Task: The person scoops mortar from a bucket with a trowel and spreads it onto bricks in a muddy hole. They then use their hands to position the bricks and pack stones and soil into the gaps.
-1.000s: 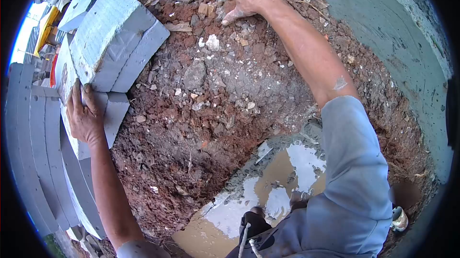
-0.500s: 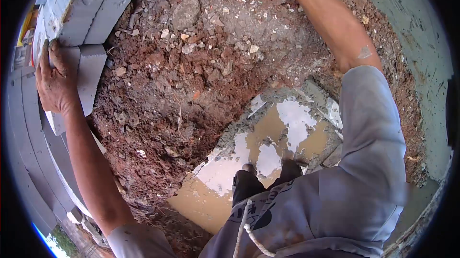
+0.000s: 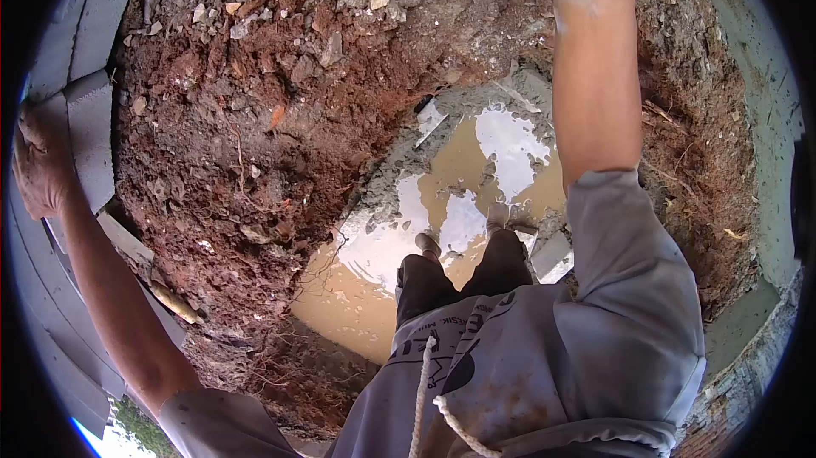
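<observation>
Grey block (image 3: pixel 89 144) is seen already seated in the curved wall (image 3: pixel 38 288) at far left beside red rubble (image 3: pixel 255 118), pressed by the left hand (image 3: pixel 38 173), whose closure cannot be told, while the right hand is hidden past the top edge.

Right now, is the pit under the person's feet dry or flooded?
Flooded: muddy water pools around both shoes, with bright reflections on its surface.

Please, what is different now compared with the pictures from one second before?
The view has tipped downward: the right hand has slipped out past the top edge, only the right arm shows, and the muddy puddle with the feet now sits mid-picture. The left hand stays on the grey block; the soil bank is unchanged.
</observation>
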Motion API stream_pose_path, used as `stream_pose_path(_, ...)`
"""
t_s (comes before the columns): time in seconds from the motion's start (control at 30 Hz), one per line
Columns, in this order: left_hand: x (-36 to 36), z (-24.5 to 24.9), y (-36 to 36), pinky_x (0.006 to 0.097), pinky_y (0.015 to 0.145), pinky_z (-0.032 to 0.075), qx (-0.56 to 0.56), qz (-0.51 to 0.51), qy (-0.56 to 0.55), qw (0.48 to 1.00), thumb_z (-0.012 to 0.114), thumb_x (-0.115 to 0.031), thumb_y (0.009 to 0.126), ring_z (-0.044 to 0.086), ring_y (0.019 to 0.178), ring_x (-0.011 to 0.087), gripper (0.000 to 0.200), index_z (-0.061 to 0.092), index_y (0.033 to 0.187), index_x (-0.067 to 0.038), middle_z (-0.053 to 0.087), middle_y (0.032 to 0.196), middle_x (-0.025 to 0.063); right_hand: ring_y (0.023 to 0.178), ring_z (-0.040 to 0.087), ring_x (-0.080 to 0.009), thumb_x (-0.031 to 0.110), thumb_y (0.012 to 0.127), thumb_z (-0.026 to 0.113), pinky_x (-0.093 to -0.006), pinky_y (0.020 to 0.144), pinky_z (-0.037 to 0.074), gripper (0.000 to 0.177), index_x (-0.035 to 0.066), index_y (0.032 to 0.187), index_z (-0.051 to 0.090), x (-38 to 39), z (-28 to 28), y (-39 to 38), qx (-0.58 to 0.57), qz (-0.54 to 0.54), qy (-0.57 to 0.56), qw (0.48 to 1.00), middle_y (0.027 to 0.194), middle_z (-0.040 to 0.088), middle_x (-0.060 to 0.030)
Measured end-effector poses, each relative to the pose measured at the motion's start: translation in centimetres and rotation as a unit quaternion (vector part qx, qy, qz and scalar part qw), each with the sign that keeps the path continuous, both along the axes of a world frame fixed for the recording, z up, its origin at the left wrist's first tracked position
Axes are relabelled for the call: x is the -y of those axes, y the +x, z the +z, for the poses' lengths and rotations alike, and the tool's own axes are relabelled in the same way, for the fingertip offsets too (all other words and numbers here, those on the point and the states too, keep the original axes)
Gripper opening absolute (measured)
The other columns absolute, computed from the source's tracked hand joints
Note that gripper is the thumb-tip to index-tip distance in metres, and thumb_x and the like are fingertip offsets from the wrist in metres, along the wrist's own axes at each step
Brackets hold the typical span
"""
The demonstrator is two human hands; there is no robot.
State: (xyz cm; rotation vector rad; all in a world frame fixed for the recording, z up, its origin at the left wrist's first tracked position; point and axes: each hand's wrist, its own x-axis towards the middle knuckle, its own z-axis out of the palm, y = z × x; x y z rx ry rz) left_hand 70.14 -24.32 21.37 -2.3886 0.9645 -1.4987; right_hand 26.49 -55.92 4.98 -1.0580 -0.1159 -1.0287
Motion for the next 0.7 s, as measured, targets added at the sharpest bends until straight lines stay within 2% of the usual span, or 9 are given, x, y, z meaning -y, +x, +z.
stream_pose_path(0.1,-0.3,0.2,-0.6,0.0447,0.072,0.051,0.009,0.022,0.012,1.0,0.014,-0.081,0.082,0.064,0.099,0.0326,0.079,0.051,0.135,-0.035,0.066,0.116,0.0107,0.093,0.067,-0.0247,0.051,0.082,0.067,-0.0442,0.072,0.059,0.056,0.008,0.116,0.058,-11.4,-10.2,-8.8,-0.101,0.197,0.183,0.958,0.115,0.062,-0.0165)
stream_pose_path(0.2,-0.1,-0.1,-1.8,0.0447,0.072,0.05,-0.017,0.066,-0.001,0.998,0.016,-0.078,0.084,0.064,0.099,0.0327,0.077,0.051,0.135,-0.033,0.065,0.117,0.0116,0.103,0.061,-0.0216,0.054,0.08,0.066,-0.0475,0.071,0.052,0.052,0.018,0.116,0.055,-25.7,-21.9,-16.6,-0.358,0.182,0.553,0.73,0.112,0.061,-0.0029)
stream_pose_path(0.27,-0.1,-0.2,-1.9,0.0448,0.074,0.05,-0.029,0.072,-0.02,0.997,0.017,-0.076,0.085,0.064,0.1,0.0328,0.075,0.052,0.134,-0.031,0.065,0.118,0.0118,0.106,0.06,-0.0242,0.058,0.076,0.067,-0.0566,0.082,0.047,0.063,0.022,0.125,0.05,-30.8,-28.6,-18.7,-0.472,0.101,0.632,0.606,0.117,0.06,-0.0027)
stream_pose_path(0.3,-0.2,-0.1,-2.0,0.0449,0.075,0.05,-0.031,0.078,-0.025,0.996,0.018,-0.075,0.085,0.064,0.1,0.0329,0.074,0.053,0.133,-0.031,0.065,0.118,0.0119,0.106,0.06,-0.0252,0.058,0.076,0.067,-0.0581,0.084,0.045,0.064,0.022,0.126,0.05,-31.7,-31.7,-18.9,-0.468,0.099,0.655,0.585,0.117,0.06,-0.0033)
stream_pose_path(0.4,0.0,0.0,-2.9,0.0451,0.077,0.049,-0.035,0.087,-0.045,0.995,0.02,-0.072,0.087,0.063,0.102,0.033,0.072,0.054,0.132,-0.028,0.064,0.119,0.0122,0.107,0.06,-0.0302,0.059,0.077,0.065,-0.0642,0.092,0.041,0.066,0.021,0.129,0.049,-32.1,-43.4,-16.8,-0.418,0.096,0.721,0.544,0.118,0.061,-0.0057)
stream_pose_path(0.47,0.1,-0.1,-3.8,0.0452,0.078,0.049,-0.037,0.096,-0.052,0.993,0.021,-0.071,0.088,0.062,0.103,0.0332,0.07,0.055,0.13,-0.027,0.064,0.119,0.0124,0.105,0.062,-0.0329,0.059,0.08,0.065,-0.0661,0.09,0.043,0.065,0.02,0.13,0.049,-28.4,-45.7,-12.2,-0.391,0.029,0.738,0.549,0.119,0.061,-0.0078)
stream_pose_path(0.53,0.5,-0.4,-4.7,0.0453,0.079,0.049,-0.037,0.102,-0.056,0.992,0.022,-0.069,0.089,0.062,0.104,0.0333,0.068,0.056,0.129,-0.025,0.063,0.12,0.0126,0.118,0.052,-0.039,0.062,0.085,0.058,-0.0623,0.093,0.045,0.069,0.014,0.134,0.044,-24.5,-48.5,-8.2,-0.344,0.016,0.714,0.609,0.13,0.053,-0.0135)
stream_pose_path(0.6,1.4,-0.9,-5.6,0.0454,0.081,0.049,-0.039,0.102,-0.058,0.992,0.024,-0.067,0.09,0.061,0.104,0.0334,0.067,0.057,0.128,-0.024,0.063,0.121,0.0128,0.107,0.054,-0.0429,0.063,0.089,0.05,-0.0533,0.085,0.053,0.07,0.014,0.138,0.04,-22.6,-53.3,-5.1,-0.464,-0.009,0.651,0.6,0.13,0.05,-0.0153)
stream_pose_path(0.7,2.5,-1.8,-6.8,0.0456,0.083,0.048,-0.046,0.108,-0.06,0.991,0.026,-0.064,0.091,0.061,0.106,0.0336,0.064,0.058,0.127,-0.021,0.062,0.121,0.0131,0.097,0.059,-0.0267,0.05,0.095,0.049,-0.0436,0.077,0.056,0.051,0.013,0.13,0.049,-23.3,-55.1,-4.5,-0.552,-0.088,0.581,0.591,0.115,0.056,-0.0091)
